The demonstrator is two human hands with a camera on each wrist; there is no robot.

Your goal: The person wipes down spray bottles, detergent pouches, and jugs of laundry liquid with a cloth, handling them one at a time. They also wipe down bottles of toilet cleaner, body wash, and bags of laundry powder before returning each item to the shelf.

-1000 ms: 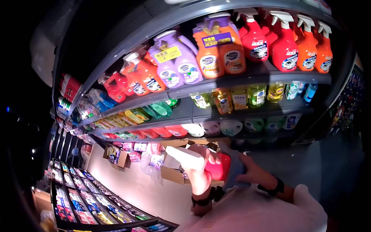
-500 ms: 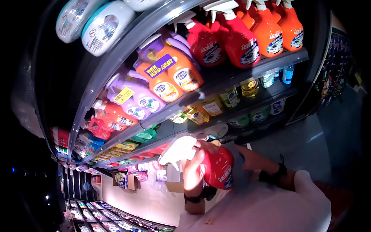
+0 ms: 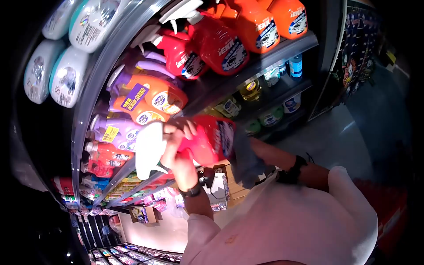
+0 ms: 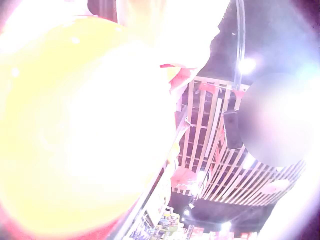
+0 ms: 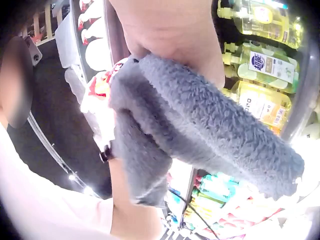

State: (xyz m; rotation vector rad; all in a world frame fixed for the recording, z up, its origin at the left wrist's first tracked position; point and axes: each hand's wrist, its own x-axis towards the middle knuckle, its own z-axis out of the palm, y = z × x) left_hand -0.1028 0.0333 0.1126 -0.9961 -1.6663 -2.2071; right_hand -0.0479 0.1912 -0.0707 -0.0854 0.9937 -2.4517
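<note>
A red spray bottle (image 3: 205, 140) with a white trigger head (image 3: 149, 150) lies tilted on its side in front of the person's chest. The left hand (image 3: 176, 140) grips it around the neck, just below the trigger. At the bottle's base, the right hand (image 5: 170, 35) holds a fluffy grey cloth (image 5: 200, 120) against it. Most of the right fingers are hidden behind the cloth. Overexposure washes out the left wrist view, where the bottle (image 4: 75, 125) fills the left side.
Right beyond the hands rises a shelf rack with red spray bottles (image 3: 221, 46), orange spray bottles (image 3: 260, 28) and orange twin-pack bottles (image 3: 165, 99). White bottles (image 3: 90, 24) stand at upper left. Below are open cardboard boxes (image 3: 148, 215) on the floor.
The spray bottle and both hands have risen towards the shelf, and the bottle has tipped further onto its side. The head view has turned, bringing white bottles in at upper left.
</note>
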